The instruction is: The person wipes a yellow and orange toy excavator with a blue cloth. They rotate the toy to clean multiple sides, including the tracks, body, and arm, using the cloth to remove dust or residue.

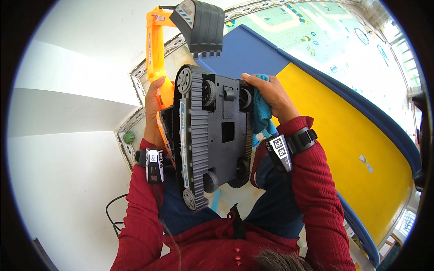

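Observation:
A large toy excavator [217, 135] is held up before me, its black underside with small wheels and ribbed tracks turned to the camera. My left hand [155, 105] grips it at the base of its orange arm [155, 47]; the fingertips are hidden behind the toy. The black bucket [205, 28] hangs at the top, teeth downward. With a blue cloth [261, 111] in it, my right hand [271, 95] holds the upper right end by the track, the thumb on the edge. The cloth hangs down along the right track.
To the right stands a yellow and blue panel [346, 135] with a raised blue rim. A white wall [67, 169] is on the left, with a patterned border and a small green ribbed object [129, 137] beside it. A black cable [110, 210] loops at lower left.

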`<move>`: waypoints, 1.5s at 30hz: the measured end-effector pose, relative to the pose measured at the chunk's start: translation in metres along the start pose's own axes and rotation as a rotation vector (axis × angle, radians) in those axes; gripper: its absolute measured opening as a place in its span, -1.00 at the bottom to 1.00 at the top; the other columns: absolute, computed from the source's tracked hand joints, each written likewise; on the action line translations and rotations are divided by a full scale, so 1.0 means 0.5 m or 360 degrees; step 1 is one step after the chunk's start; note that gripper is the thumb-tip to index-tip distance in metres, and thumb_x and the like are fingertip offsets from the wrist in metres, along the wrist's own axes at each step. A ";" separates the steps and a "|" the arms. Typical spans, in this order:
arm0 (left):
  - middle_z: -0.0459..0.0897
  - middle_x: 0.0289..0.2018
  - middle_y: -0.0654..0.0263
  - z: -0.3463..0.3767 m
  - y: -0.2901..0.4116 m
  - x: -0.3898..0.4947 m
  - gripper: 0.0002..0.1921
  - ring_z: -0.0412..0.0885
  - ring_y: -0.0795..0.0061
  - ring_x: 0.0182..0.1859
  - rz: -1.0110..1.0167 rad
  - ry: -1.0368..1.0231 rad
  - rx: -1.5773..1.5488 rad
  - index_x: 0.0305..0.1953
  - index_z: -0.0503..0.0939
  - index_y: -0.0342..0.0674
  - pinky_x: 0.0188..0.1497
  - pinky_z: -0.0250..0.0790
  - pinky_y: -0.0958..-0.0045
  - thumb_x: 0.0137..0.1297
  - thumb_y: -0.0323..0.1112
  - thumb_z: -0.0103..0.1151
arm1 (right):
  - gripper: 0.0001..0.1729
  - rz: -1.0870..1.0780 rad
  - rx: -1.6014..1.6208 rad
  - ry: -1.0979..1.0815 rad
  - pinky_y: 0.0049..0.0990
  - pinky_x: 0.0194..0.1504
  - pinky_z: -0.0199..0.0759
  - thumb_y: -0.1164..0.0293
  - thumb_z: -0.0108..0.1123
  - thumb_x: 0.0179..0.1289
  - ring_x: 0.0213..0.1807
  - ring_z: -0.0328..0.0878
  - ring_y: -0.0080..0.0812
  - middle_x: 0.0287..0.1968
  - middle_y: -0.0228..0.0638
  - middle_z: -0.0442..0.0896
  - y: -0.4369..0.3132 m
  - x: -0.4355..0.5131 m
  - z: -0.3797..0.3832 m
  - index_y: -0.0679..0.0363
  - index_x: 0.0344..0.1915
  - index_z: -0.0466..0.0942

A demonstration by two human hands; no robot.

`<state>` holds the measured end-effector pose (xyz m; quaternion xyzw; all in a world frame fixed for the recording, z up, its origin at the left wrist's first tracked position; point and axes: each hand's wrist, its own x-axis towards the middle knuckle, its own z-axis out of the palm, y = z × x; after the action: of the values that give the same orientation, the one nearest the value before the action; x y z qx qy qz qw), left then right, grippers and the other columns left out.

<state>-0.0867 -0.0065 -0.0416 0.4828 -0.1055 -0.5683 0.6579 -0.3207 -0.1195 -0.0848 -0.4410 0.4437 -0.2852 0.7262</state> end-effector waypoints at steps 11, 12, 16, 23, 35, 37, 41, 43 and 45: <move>0.69 -0.38 0.32 -0.006 0.003 0.001 -0.60 0.67 0.57 -0.47 0.0006 -0.0015 0.0093 -0.10 0.51 -0.24 -0.43 0.59 0.59 0.30 0.00 0.13 | -0.54 -0.0068 -0.0098 -0.0002 -0.56 -0.33 0.43 0.13 0.35 0.17 -0.40 0.53 -0.56 -0.39 -0.35 0.63 0.005 0.000 0.008 0.39 -0.26 0.64; 0.69 -0.38 0.31 -0.006 0.005 0.002 -0.59 0.67 0.56 -0.46 0.0001 0.0020 0.0105 -0.10 0.51 -0.24 -0.42 0.59 0.57 0.29 0.01 0.13 | -0.54 -0.0069 -0.0128 -0.0004 -0.56 -0.33 0.43 0.13 0.35 0.17 -0.40 0.53 -0.56 -0.38 -0.36 0.63 0.005 0.000 0.008 0.38 -0.26 0.64; 0.62 -0.42 0.27 0.003 -0.001 0.010 -0.65 0.64 0.48 -0.41 -0.0063 0.0004 -0.0047 -0.17 0.46 -0.23 -0.33 0.58 0.46 0.28 -0.06 0.20 | -0.55 -0.0283 -0.0109 -0.0121 -0.57 -0.30 0.43 0.11 0.34 0.18 -0.38 0.51 -0.56 -0.35 -0.38 0.62 0.010 0.001 0.010 0.32 -0.20 0.65; 0.59 -0.45 0.24 0.012 -0.022 0.014 -0.76 0.61 0.42 -0.41 0.0184 -0.0022 0.0023 -0.19 0.45 -0.23 -0.31 0.54 0.41 0.24 -0.28 0.25 | -0.57 -0.0234 -0.0331 -0.0087 -0.59 -0.16 0.47 0.13 0.33 0.24 -0.29 0.57 -0.58 -0.26 -0.39 0.67 0.010 0.009 0.015 0.28 -0.10 0.64; 0.58 -0.42 0.23 0.020 -0.012 0.007 -0.76 0.57 0.45 -0.37 0.0288 -0.0021 0.0090 -0.16 0.43 -0.20 -0.20 0.50 0.45 0.27 -0.26 0.22 | -0.58 -0.0267 -0.0454 0.0141 -0.56 -0.26 0.47 0.12 0.36 0.19 -0.35 0.54 -0.58 -0.35 -0.43 0.63 0.004 0.013 0.016 0.26 -0.18 0.66; 0.59 -0.39 0.23 0.017 -0.007 0.010 -0.74 0.59 0.46 -0.35 0.0325 -0.0023 0.0077 -0.15 0.44 -0.23 -0.21 0.53 0.45 0.25 -0.26 0.23 | -0.59 -0.0359 -0.0511 0.0234 -0.53 -0.25 0.48 0.13 0.34 0.19 -0.35 0.55 -0.54 -0.36 -0.43 0.63 0.001 0.010 0.011 0.26 -0.17 0.66; 0.60 -0.33 0.21 0.003 0.001 0.020 -0.71 0.63 0.46 -0.32 0.0367 -0.0040 0.0027 -0.12 0.45 -0.28 -0.21 0.56 0.46 0.24 -0.26 0.24 | -0.68 -0.0357 -0.0614 0.0220 -0.49 -0.18 0.49 0.26 0.26 0.16 -0.31 0.59 -0.48 -0.35 -0.36 0.65 0.010 0.015 -0.009 0.21 -0.15 0.68; 0.58 -0.36 0.21 -0.004 0.006 0.025 -0.73 0.61 0.45 -0.33 0.0365 -0.0089 -0.0018 -0.15 0.43 -0.26 -0.20 0.54 0.45 0.26 -0.26 0.22 | -0.68 -0.0347 -0.0920 0.0127 -0.47 -0.15 0.50 0.33 0.22 0.12 -0.28 0.61 -0.46 -0.33 -0.30 0.67 0.016 0.028 -0.026 0.19 -0.13 0.69; 0.55 -0.40 0.22 -0.011 0.015 0.029 -0.75 0.58 0.44 -0.33 0.0371 -0.0138 -0.0048 -0.18 0.40 -0.23 -0.19 0.52 0.45 0.28 -0.25 0.20 | -0.60 -0.0353 -0.1061 0.0004 -0.38 -0.17 0.53 0.41 0.09 -0.04 -0.36 0.65 -0.20 -0.41 -0.09 0.65 0.032 0.037 -0.034 0.12 -0.15 0.72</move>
<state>-0.0733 -0.0168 -0.0447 0.4323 -0.1806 -0.5099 0.7215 -0.3272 -0.1338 -0.1098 -0.6989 0.4627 -0.2022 0.5065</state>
